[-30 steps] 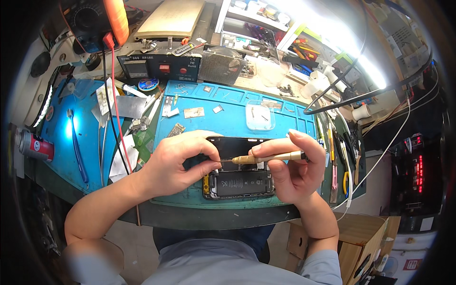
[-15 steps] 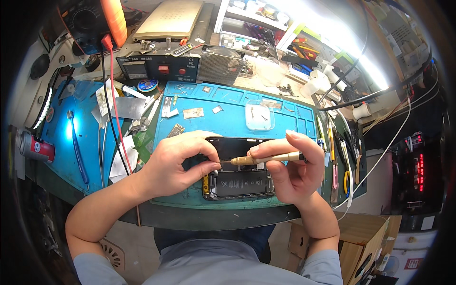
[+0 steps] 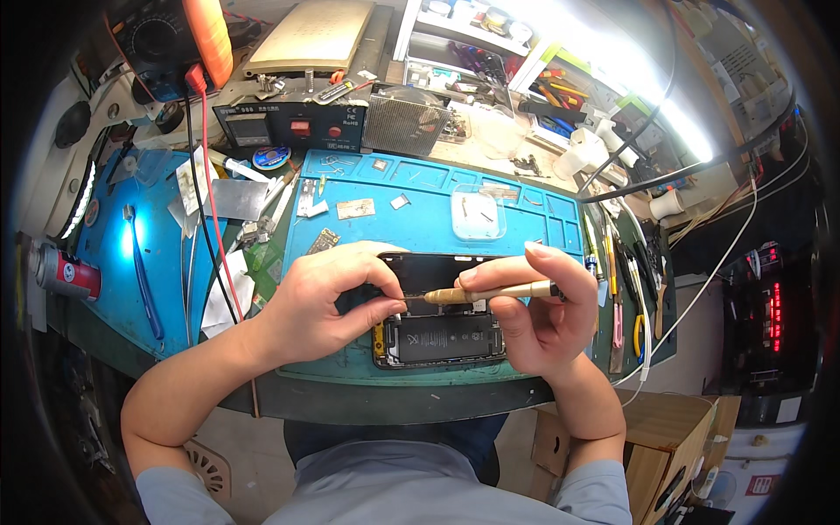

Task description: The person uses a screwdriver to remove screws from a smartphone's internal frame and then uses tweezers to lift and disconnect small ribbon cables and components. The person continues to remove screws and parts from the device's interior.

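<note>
An opened smartphone [image 3: 437, 341] lies on the blue work mat, its black battery and inner parts showing. Above it, my right hand [image 3: 560, 306] grips a gold-coloured precision screwdriver [image 3: 499, 292] held nearly level, its thin tip pointing left. My left hand [image 3: 328, 297] is closed in a pinch right at that tip, thumb and forefinger together. Whether the fingers hold the shaft itself or some tiny part on it cannot be made out. Both hands hover over the phone's left and right sides and hide parts of it.
A clear plastic dish [image 3: 478, 214] with small bits sits beyond the phone on the blue mat [image 3: 411, 219]. A dark bench unit [image 3: 293, 127] stands at the back. Left are multimeter leads [image 3: 208, 175] and a red can [image 3: 70, 276]; right, pliers [image 3: 640, 337] and other tools.
</note>
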Demonstrator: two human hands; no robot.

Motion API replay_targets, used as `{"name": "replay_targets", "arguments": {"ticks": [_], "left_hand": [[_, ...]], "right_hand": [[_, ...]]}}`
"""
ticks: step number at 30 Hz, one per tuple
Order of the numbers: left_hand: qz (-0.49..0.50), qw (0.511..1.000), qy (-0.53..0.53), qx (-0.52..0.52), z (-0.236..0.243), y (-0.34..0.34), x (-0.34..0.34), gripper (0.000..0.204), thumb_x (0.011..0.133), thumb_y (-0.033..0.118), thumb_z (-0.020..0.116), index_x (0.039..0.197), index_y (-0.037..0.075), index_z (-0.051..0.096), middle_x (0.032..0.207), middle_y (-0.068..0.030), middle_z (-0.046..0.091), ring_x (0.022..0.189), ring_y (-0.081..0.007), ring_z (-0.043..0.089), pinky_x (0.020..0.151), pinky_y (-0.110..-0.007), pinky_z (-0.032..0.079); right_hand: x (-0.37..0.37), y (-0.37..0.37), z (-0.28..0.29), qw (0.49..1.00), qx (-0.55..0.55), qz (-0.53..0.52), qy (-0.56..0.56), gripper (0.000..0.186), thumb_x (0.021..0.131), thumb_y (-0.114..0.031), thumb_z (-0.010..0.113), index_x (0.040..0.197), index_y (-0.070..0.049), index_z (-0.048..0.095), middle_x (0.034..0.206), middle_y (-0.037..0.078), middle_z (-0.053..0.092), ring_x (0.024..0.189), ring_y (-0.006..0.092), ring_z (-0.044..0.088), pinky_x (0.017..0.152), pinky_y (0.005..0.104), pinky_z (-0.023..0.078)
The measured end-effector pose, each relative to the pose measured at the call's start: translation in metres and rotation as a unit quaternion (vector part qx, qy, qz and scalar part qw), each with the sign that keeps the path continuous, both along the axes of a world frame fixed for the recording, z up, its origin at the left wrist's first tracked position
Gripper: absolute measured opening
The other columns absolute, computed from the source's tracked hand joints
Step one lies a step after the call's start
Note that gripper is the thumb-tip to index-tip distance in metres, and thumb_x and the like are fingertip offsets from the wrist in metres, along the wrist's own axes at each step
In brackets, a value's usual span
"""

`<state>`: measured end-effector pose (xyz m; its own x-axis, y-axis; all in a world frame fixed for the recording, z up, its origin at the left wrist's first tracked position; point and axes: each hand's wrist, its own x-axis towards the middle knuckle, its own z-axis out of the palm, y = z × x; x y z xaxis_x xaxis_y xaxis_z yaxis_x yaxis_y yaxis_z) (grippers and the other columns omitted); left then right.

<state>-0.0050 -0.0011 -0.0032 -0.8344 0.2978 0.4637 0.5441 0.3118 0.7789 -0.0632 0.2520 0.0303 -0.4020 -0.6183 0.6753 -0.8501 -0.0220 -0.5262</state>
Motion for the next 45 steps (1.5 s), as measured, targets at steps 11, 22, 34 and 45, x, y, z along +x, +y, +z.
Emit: {"name": "replay_targets", "arguments": {"ticks": [11, 22, 34, 45], "left_hand": [[0.001, 1.0, 0.001, -0.004, 0.001, 0.0, 0.0, 0.013, 0.082, 0.005, 0.08, 0.089, 0.005, 0.069, 0.087, -0.0072, 0.07, 0.083, -0.0254, 0.068, 0.073, -0.034, 0.053], [0.0, 1.0, -0.001, -0.003, 0.002, 0.0, 0.0, 0.013, 0.082, 0.005, 0.08, 0.089, 0.004, 0.069, 0.087, -0.0077, 0.07, 0.084, -0.026, 0.068, 0.074, -0.034, 0.053], [0.001, 1.0, -0.007, -0.008, 0.001, -0.001, 0.0, 0.014, 0.082, 0.005, 0.08, 0.089, 0.004, 0.069, 0.087, -0.0093, 0.07, 0.085, -0.0279, 0.068, 0.075, -0.035, 0.053], [-0.006, 1.0, -0.022, -0.018, 0.002, -0.003, 0.001, 0.019, 0.085, -0.006, 0.07, 0.102, 0.004, 0.07, 0.102, -0.0112, 0.073, 0.099, -0.0273, 0.07, 0.085, -0.035, 0.054]], "right_hand": [[0.001, -0.004, -0.004, 0.997, -0.07, -0.001, -0.016, 0.043, 0.09, 0.002, 0.071, 0.129, 0.006, 0.053, 0.095, 0.019, 0.076, 0.086, 0.0259, 0.077, 0.075, 0.0336, 0.061], [-0.001, -0.001, -0.001, 1.0, -0.028, 0.005, 0.006, 0.044, 0.098, -0.005, 0.064, 0.134, 0.005, 0.041, 0.093, 0.022, 0.073, 0.085, 0.0276, 0.075, 0.075, 0.0355, 0.061], [0.001, 0.002, 0.004, 0.999, 0.013, 0.008, 0.039, 0.046, 0.098, -0.003, 0.064, 0.135, 0.005, 0.037, 0.094, 0.026, 0.072, 0.084, 0.029, 0.075, 0.074, 0.0359, 0.06], [0.0, 0.001, -0.008, 0.994, -0.112, -0.015, -0.001, 0.048, 0.092, 0.003, 0.069, 0.134, 0.007, 0.047, 0.093, 0.02, 0.074, 0.081, 0.0258, 0.076, 0.071, 0.0339, 0.06]]}}
